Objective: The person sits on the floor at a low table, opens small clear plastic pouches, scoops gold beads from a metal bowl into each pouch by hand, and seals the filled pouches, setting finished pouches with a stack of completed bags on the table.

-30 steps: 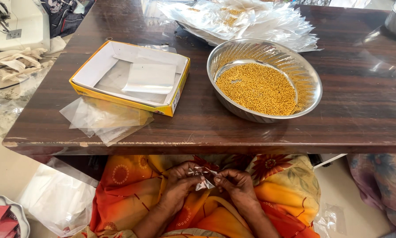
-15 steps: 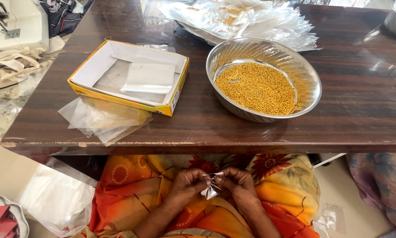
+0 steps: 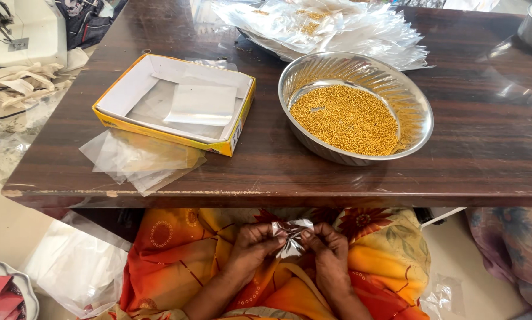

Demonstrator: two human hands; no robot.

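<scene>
Small crinkled clear plastic pouch (image 3: 291,237) sits pinched between your two hands in your lap, below the dark wooden tabletop (image 3: 467,148). Your left hand (image 3: 253,248) and right hand (image 3: 328,252) each clamp fingertips on its edges. Above, a round steel bowl (image 3: 417,106) holds yellow seeds (image 3: 346,118).

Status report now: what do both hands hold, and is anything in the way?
Left hand and right hand both pinch one small clear packet, over the lap, below the table edge. Nothing between hands and packet.
</scene>
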